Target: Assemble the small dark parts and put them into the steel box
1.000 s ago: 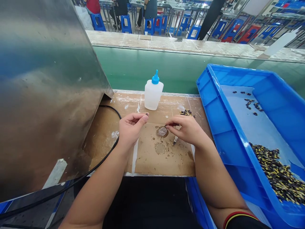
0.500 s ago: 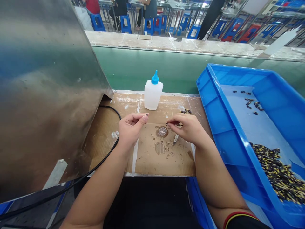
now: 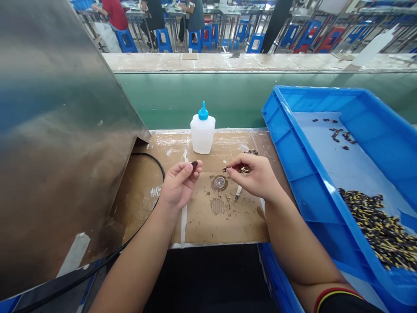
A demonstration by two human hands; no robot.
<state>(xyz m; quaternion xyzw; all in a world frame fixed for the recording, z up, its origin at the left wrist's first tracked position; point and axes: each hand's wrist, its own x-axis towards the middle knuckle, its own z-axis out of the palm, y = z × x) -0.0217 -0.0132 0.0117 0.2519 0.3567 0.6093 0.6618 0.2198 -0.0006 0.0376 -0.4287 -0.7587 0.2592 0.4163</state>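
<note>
My left hand [image 3: 180, 182] is closed, pinching a small dark oval piece [image 3: 194, 164] between thumb and fingers. Opposite it, my right hand [image 3: 252, 174] grips a tiny dark part [image 3: 224, 170] at its fingertips; the exact kind is too small to make out. Between and below the hands, a small clear round dish [image 3: 219, 182] sits in a wet patch on the cardboard. A short white tool with a dark tip [image 3: 239, 192] lies under my right hand. Behind that hand is a little heap of black and yellow parts [image 3: 253, 152], partly hidden.
A white squeeze bottle with blue cap [image 3: 203, 134] stands at the back of the cardboard-covered table [image 3: 228, 226]. On the right is a blue crate [image 3: 289, 161] holding many black-yellow pieces [image 3: 378, 221]. A metal housing [image 3: 65, 130] and black cable [image 3: 156, 161] flank the left. People sit beyond.
My left hand has turned and opened its grip somewhat, so the dark oval piece now shows. My right hand still holds its tiny part. The camera view has shifted slightly.
</note>
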